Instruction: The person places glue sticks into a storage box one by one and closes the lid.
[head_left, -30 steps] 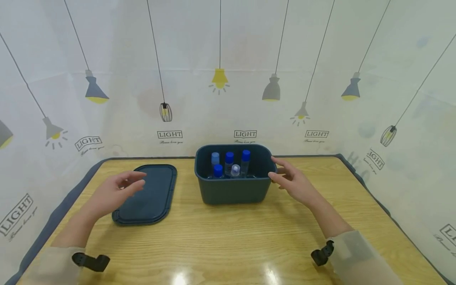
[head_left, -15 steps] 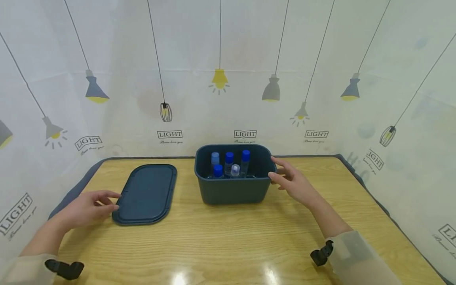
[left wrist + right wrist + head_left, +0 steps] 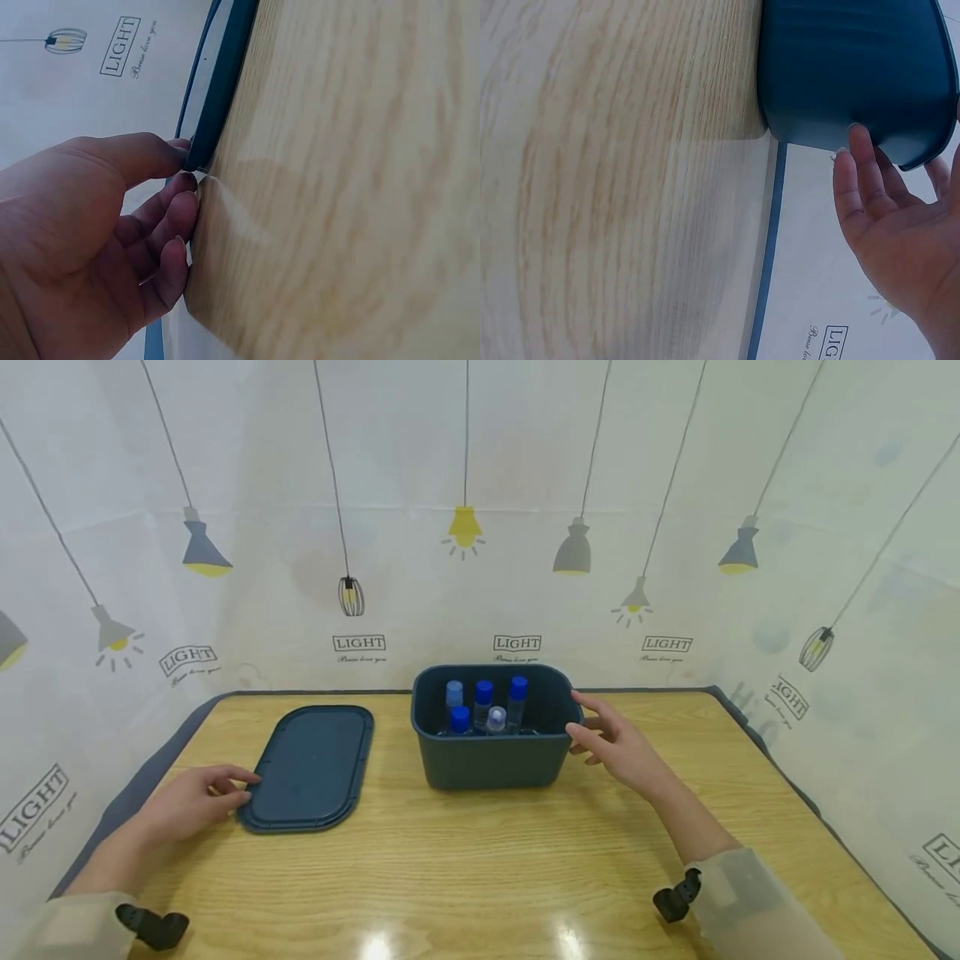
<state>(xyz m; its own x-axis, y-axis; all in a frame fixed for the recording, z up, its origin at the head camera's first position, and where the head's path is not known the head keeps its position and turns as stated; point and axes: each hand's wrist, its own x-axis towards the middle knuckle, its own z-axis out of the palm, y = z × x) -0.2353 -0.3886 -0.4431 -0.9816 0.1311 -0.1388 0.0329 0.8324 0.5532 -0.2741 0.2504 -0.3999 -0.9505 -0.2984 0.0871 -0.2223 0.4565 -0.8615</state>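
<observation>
My left hand (image 3: pixel 191 802) is at the left edge of a flat dark blue lid (image 3: pixel 315 764) lying on the wooden table. In the left wrist view the thumb and index finger pinch the lid's rim, and the other fingers curl beside the table edge. My right hand (image 3: pixel 622 752) holds the right end of a dark blue storage bin (image 3: pixel 495 764), with thumb and index finger at its rim. Its other fingers bend against the end wall, as the right wrist view shows. Several small clear bottles (image 3: pixel 516 710), most with blue caps, stand inside the bin.
The wooden table (image 3: pixel 480 877) reaches back to a pale wall cloth (image 3: pixel 480 593) printed with lamps. Lid and bin lie apart, with bare wood between them. A black wrist camera (image 3: pixel 153 928) sits on each sleeve.
My left hand has moved from above the lid, left and down to its left edge, then slightly right onto the rim. My right hand, the bin and the bottles have stayed put.
</observation>
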